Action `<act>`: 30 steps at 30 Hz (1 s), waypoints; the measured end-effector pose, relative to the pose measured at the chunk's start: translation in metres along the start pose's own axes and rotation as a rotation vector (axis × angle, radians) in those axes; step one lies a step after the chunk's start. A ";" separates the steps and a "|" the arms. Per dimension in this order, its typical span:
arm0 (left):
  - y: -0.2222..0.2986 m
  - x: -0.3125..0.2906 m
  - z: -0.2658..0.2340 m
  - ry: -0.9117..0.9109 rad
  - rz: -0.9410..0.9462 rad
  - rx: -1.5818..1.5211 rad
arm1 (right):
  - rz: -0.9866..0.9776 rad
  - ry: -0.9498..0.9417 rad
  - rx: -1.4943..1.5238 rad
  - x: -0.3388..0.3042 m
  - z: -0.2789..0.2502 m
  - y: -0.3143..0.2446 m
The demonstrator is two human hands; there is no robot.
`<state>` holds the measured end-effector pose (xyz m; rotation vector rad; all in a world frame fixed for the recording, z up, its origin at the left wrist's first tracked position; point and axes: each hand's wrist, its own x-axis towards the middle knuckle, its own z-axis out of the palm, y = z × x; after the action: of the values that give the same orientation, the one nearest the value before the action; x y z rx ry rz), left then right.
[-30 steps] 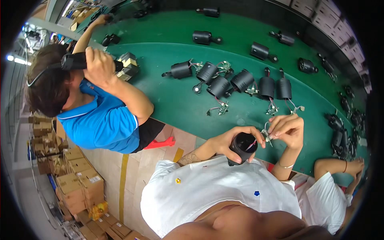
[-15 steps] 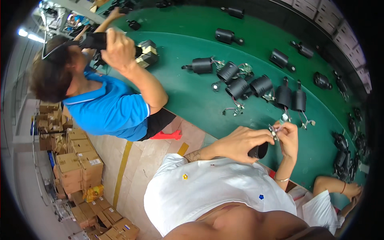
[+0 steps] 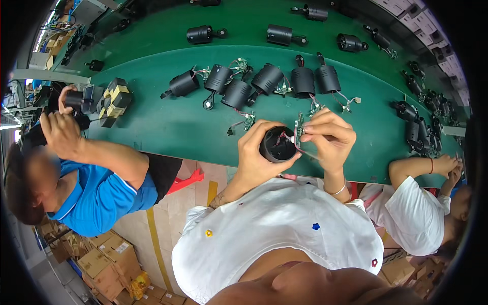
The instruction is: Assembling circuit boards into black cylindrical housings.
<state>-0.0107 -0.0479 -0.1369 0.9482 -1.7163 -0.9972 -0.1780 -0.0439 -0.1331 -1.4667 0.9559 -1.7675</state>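
Blk cup (image 3: 274, 149) turned; mouth, long axis approx twd cam.

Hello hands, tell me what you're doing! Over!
Left hand gripping black housing, open end showing. Right hand pinching green circuit board beside it. Wires between them; nothing else seen in the way. Over.

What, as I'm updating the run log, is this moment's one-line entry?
left hand: holds black housing | right hand: pinches circuit board | nearby: other black housings on green table
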 end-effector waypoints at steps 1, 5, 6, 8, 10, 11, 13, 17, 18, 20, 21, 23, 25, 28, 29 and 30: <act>0.001 0.000 0.001 0.017 0.003 0.001 | -0.018 -0.025 -0.005 0.000 0.001 -0.002; 0.001 0.000 0.005 0.067 0.014 0.003 | -0.072 -0.099 -0.021 -0.002 0.003 -0.011; 0.001 0.000 0.005 0.082 0.038 0.001 | -0.096 -0.132 -0.072 -0.002 0.004 -0.013; -0.001 -0.001 0.007 0.111 0.084 -0.001 | -0.145 -0.198 -0.175 -0.003 0.005 -0.017; -0.003 -0.001 0.008 0.124 0.107 -0.003 | -0.168 -0.229 -0.228 -0.005 0.007 -0.022; -0.004 -0.001 0.009 0.139 0.137 0.008 | -0.169 -0.240 -0.262 -0.006 0.009 -0.025; -0.006 0.000 0.010 0.168 0.197 0.030 | -0.172 -0.260 -0.331 -0.007 0.014 -0.030; -0.012 -0.002 0.012 0.184 0.232 0.055 | -0.138 -0.301 -0.397 -0.009 0.018 -0.033; -0.013 -0.003 0.012 0.186 0.234 0.063 | -0.121 -0.318 -0.412 -0.010 0.018 -0.033; -0.014 -0.004 0.013 0.184 0.237 0.069 | -0.103 -0.331 -0.429 -0.010 0.019 -0.034; -0.013 -0.003 0.013 0.195 0.238 0.068 | -0.089 -0.329 -0.437 -0.011 0.019 -0.036; -0.012 -0.003 0.014 0.218 0.238 0.070 | -0.064 -0.326 -0.448 -0.012 0.020 -0.037; -0.010 -0.003 0.014 0.228 0.239 0.072 | -0.051 -0.323 -0.452 -0.012 0.022 -0.038; -0.009 -0.002 0.013 0.227 0.237 0.097 | -0.128 -0.279 -0.565 -0.012 0.027 -0.038; -0.009 -0.001 0.012 0.225 0.237 0.104 | -0.153 -0.263 -0.605 -0.011 0.027 -0.038; -0.010 -0.002 0.011 0.226 0.236 0.107 | -0.152 -0.263 -0.602 -0.011 0.027 -0.038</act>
<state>-0.0193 -0.0477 -0.1491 0.8665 -1.6569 -0.6264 -0.1509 -0.0183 -0.1036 -2.1320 1.3301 -1.3891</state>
